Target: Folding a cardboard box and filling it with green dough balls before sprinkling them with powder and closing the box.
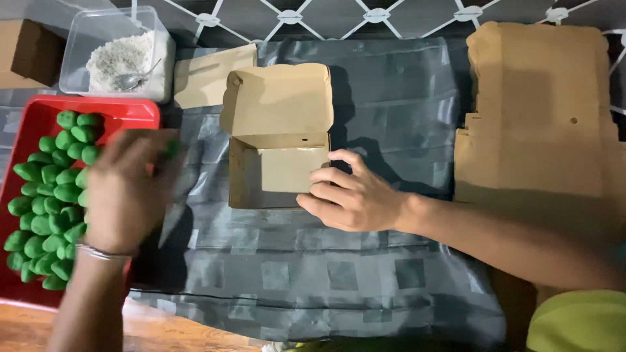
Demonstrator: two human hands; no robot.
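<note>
An open brown cardboard box lies on the dark grey cloth, its lid folded back. My right hand rests on the box's near right corner, fingers spread against its wall. My left hand is blurred, hovering over the right edge of a red tray filled with several green oval pieces. A bit of green shows at its fingertips; the blur hides the grip.
A clear plastic tub with white shreds and a spoon stands at the back left. A stack of flat brown box blanks lies at the right. One flat cardboard piece lies behind the open box.
</note>
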